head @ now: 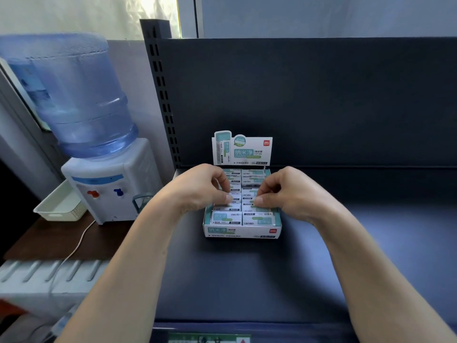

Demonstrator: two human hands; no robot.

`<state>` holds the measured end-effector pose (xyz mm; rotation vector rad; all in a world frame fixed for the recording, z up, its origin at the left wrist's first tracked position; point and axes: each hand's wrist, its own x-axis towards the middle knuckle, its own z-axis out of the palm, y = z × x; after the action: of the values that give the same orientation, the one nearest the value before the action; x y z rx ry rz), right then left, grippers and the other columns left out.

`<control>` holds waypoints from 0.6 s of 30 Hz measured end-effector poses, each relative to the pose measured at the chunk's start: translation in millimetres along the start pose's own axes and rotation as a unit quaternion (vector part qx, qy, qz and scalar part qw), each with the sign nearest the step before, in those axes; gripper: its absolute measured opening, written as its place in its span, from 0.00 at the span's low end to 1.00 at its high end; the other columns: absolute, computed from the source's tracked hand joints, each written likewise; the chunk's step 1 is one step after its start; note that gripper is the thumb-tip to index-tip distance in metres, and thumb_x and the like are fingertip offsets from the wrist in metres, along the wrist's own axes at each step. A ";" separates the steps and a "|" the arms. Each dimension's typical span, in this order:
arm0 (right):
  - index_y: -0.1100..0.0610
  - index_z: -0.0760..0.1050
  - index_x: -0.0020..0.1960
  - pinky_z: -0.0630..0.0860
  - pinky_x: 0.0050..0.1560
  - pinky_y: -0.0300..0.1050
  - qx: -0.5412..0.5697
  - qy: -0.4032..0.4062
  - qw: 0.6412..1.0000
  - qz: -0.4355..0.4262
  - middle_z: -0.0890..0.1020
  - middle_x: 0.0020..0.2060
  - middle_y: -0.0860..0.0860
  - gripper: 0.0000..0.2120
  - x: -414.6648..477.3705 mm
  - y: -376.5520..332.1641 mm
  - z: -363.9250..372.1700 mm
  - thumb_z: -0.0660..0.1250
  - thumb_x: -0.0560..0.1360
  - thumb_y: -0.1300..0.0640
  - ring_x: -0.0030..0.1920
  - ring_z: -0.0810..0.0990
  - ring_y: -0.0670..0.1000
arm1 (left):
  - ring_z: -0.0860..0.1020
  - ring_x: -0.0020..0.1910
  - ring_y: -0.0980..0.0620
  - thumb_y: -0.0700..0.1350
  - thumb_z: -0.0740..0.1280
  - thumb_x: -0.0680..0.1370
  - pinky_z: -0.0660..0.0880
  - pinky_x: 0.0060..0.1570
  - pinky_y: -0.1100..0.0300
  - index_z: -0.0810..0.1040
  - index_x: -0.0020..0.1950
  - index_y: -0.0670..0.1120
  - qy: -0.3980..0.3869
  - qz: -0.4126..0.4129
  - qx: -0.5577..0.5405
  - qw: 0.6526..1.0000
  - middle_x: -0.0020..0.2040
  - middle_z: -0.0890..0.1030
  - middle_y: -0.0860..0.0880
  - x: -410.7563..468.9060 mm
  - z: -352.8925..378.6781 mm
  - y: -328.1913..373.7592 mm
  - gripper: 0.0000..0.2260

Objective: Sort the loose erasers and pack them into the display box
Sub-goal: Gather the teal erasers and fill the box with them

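wrists bent, left hand (200, 188) and right hand (286, 191) each pinch-grip erasers (228, 206) in the display box (242, 231).

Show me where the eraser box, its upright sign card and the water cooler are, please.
eraser box (242, 232): head view, on its printed front wall.
sign card (243, 152): head view, on the middle of the card, behind the erasers.
water cooler (103, 191): head view, on its white front, between the taps.
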<state>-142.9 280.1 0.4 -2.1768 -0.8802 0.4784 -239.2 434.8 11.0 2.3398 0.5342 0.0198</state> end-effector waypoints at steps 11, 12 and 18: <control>0.55 0.80 0.35 0.73 0.38 0.42 -0.055 0.011 0.998 -0.011 0.79 0.32 0.47 0.07 -1.4 -2.0 -0.8 0.75 0.69 0.59 0.34 0.75 0.45 | 0.69 0.30 0.55 0.45 0.75 0.70 0.67 0.32 0.64 0.78 0.36 0.46 0.000 0.040 -0.034 0.999 0.30 0.73 0.50 -17.1 16.1 -0.1 0.08; 0.55 0.80 0.35 0.74 0.39 0.42 -0.067 0.022 0.997 -0.016 0.79 0.32 0.47 0.06 -1.0 -2.3 1.3 0.75 0.69 0.58 0.34 0.75 0.46 | 0.68 0.30 0.55 0.45 0.75 0.70 0.66 0.32 0.63 0.78 0.36 0.45 0.004 0.044 -0.037 0.998 0.30 0.73 0.50 -17.9 16.9 -0.6 0.08; 0.56 0.79 0.36 0.72 0.36 0.40 -0.058 0.038 0.997 -0.034 0.80 0.33 0.47 0.06 -1.8 0.5 1.6 0.74 0.70 0.58 0.33 0.75 0.44 | 0.70 0.29 0.62 0.35 0.70 0.73 0.67 0.31 0.74 0.80 0.39 0.45 -0.038 0.054 -0.084 0.994 0.31 0.75 0.52 -25.7 10.2 -8.2 0.06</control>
<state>-144.9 279.4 -0.9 -2.2448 -0.9579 0.3148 -264.1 423.6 1.6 2.1917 0.3544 0.0239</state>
